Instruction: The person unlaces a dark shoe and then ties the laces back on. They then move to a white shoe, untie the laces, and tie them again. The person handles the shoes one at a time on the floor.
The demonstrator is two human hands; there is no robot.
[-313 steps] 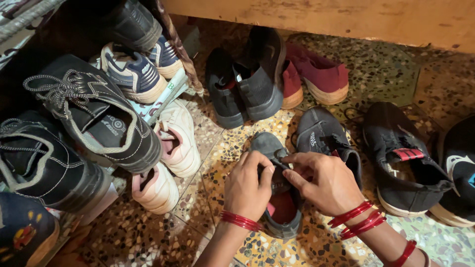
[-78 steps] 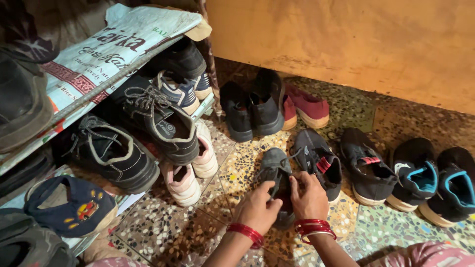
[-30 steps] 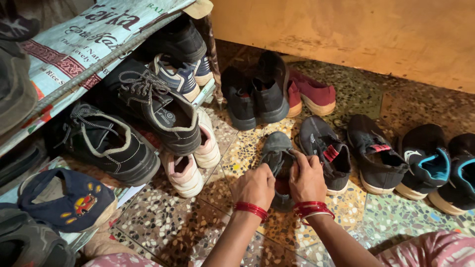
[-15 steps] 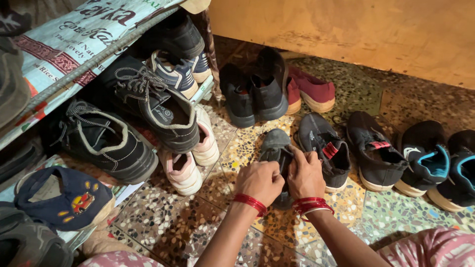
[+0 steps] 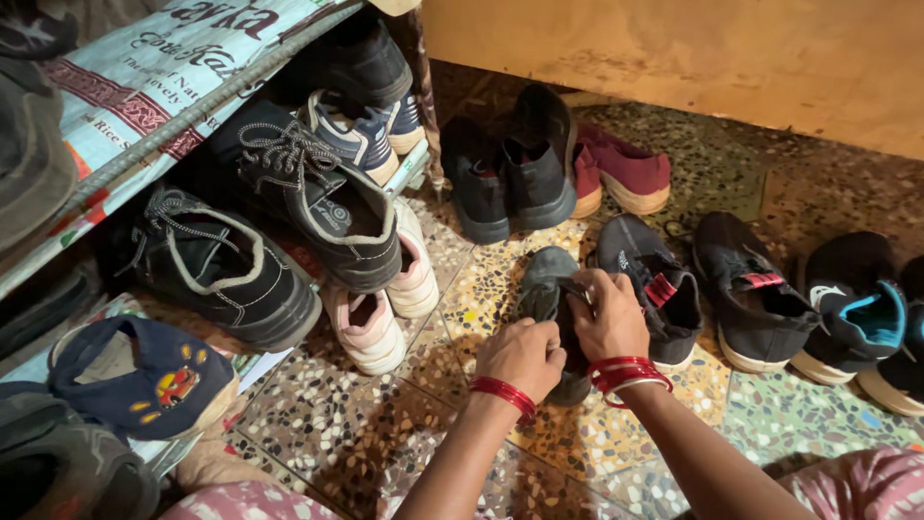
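Both hands, left hand [image 5: 525,354] and right hand [image 5: 608,318], grasp the grey shoe [image 5: 547,289] at its opening; its mate [image 5: 650,284] just right, untouched.

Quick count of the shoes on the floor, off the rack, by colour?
Pink shoes: 2
Maroon shoes: 2
Plain black shoes: 2
Dark shoes with red tab: 2
Black shoes with blue lining: 2
Grey shoe, in left hand and right hand: 1
Total: 11

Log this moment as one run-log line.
left hand: fingers gripping grey shoe | right hand: fingers on the shoe's opening | shoe: on speckled floor | beside: dark sneaker with red tab
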